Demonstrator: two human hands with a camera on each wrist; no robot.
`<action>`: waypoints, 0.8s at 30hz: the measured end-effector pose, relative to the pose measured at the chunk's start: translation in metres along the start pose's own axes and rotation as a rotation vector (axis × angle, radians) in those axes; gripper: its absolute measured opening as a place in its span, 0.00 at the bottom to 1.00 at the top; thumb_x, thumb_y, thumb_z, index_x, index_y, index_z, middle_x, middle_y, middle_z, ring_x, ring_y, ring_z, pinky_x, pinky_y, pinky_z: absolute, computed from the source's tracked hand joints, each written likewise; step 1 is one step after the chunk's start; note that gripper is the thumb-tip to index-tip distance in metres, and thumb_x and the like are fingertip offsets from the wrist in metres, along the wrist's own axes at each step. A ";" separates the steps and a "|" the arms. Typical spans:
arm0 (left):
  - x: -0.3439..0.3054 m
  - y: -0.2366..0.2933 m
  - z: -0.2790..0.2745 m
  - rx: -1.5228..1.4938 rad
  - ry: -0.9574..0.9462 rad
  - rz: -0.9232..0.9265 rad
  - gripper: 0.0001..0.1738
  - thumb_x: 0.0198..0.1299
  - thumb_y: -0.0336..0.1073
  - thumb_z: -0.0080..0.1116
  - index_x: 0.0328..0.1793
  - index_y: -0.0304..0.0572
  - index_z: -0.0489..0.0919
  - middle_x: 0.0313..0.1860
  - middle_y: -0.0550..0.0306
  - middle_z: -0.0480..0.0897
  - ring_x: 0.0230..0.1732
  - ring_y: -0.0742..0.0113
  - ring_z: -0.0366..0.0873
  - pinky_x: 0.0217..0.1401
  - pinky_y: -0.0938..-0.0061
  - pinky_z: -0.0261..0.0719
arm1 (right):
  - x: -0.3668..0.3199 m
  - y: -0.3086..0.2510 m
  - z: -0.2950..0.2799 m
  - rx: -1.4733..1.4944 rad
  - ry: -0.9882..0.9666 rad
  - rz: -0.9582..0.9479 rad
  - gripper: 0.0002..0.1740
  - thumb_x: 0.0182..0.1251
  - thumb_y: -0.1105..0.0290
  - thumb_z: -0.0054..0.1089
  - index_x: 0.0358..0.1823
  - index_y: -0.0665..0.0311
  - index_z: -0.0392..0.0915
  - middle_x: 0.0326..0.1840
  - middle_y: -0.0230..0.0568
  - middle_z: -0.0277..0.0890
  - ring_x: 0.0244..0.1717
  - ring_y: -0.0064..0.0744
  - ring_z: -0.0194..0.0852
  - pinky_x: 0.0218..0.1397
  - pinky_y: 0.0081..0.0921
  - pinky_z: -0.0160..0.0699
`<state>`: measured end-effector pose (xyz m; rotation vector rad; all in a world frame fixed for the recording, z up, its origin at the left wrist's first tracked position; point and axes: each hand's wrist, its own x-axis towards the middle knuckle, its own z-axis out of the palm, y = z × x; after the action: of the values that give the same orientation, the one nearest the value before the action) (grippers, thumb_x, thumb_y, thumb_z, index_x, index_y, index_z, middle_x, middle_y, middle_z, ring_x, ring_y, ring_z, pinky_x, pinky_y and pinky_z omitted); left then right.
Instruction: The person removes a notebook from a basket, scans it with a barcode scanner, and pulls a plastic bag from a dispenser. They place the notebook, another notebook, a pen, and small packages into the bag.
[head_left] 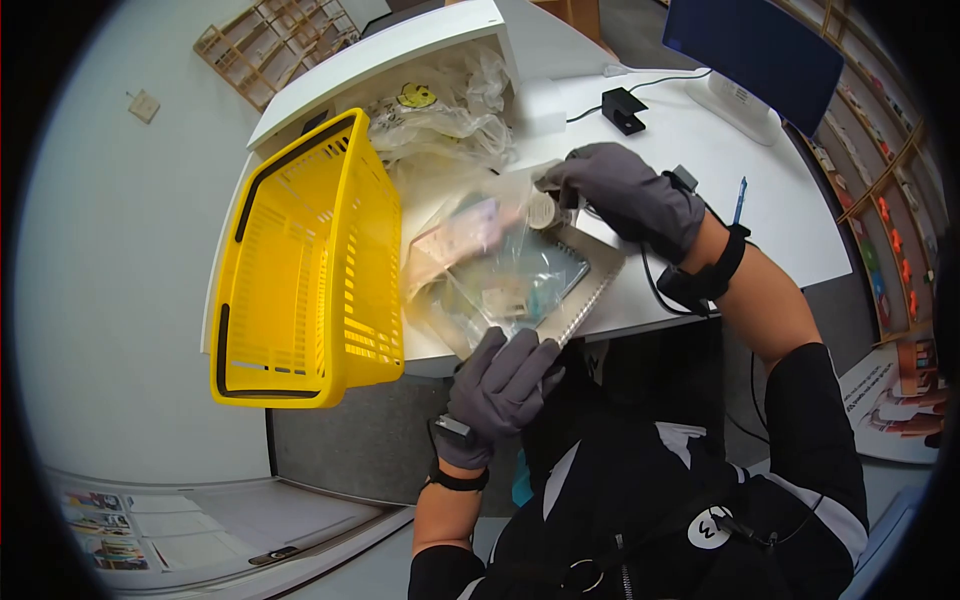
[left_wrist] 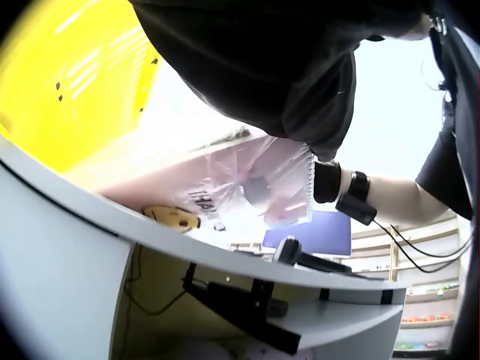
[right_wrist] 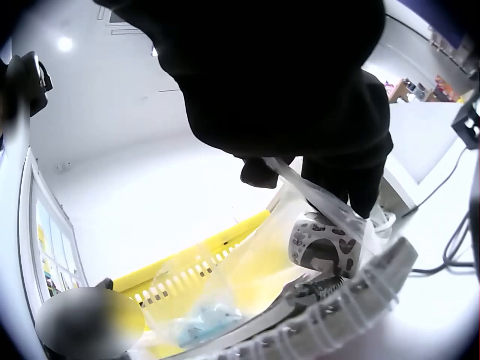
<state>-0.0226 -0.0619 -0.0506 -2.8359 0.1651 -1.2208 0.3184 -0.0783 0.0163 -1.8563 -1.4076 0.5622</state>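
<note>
A clear plastic bag (head_left: 462, 285) lies on the white counter, with a spiral notebook (head_left: 582, 318), a pink flat item (head_left: 455, 240) and a pale blue item (right_wrist: 206, 324) in it. My gloved right hand (head_left: 632, 200) pinches the bag's upper rim; a strip of film runs up to its fingers in the right wrist view. Just below those fingers is a roll of patterned tape (right_wrist: 349, 246), at the bag's mouth. Along the near side, my gloved left hand (head_left: 503, 385) grips the edge of the bag beside the notebook's coil, fingertips on top and thumb hidden.
Left of the bag stands a yellow shopping basket (head_left: 325, 345) at the counter's edge. More plastic bags (head_left: 440, 125) are heaped in the shelf behind. A black scanner-like device (head_left: 624, 110), a monitor (head_left: 755, 60), a blue pen (head_left: 740, 200) and cables are on the right.
</note>
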 end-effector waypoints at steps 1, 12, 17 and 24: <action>0.008 -0.003 -0.006 0.004 0.000 0.003 0.17 0.59 0.38 0.86 0.45 0.49 0.85 0.57 0.59 0.94 0.56 0.52 0.93 0.59 0.50 0.93 | 0.002 0.000 -0.001 -0.059 0.019 -0.125 0.25 0.80 0.52 0.73 0.53 0.71 0.96 0.42 0.46 0.97 0.41 0.34 0.93 0.49 0.35 0.89; 0.110 -0.076 -0.040 0.135 0.525 -0.328 0.16 0.71 0.32 0.79 0.32 0.41 0.82 0.34 0.52 0.90 0.31 0.51 0.86 0.42 0.59 0.82 | 0.038 -0.073 -0.034 -0.562 0.163 -0.323 0.28 0.82 0.47 0.70 0.46 0.72 0.94 0.31 0.50 0.90 0.37 0.45 0.91 0.47 0.40 0.88; 0.148 -0.101 -0.057 0.003 0.504 -0.838 0.22 0.71 0.45 0.78 0.34 0.31 0.87 0.31 0.45 0.90 0.30 0.46 0.85 0.42 0.57 0.82 | 0.047 -0.097 -0.044 -0.411 0.080 -0.204 0.29 0.85 0.46 0.69 0.44 0.71 0.94 0.31 0.48 0.90 0.33 0.43 0.90 0.44 0.42 0.88; 0.189 -0.165 -0.072 -0.084 -0.119 -0.905 0.28 0.68 0.57 0.76 0.46 0.33 0.93 0.35 0.41 0.92 0.36 0.45 0.91 0.46 0.56 0.85 | 0.051 -0.118 -0.044 0.018 -0.013 -0.101 0.28 0.87 0.47 0.66 0.44 0.69 0.94 0.30 0.42 0.91 0.29 0.40 0.88 0.37 0.41 0.87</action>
<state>0.0672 0.0796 0.1500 -3.1068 -1.2078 -1.1080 0.2915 -0.0262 0.1392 -1.7599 -1.4908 0.5351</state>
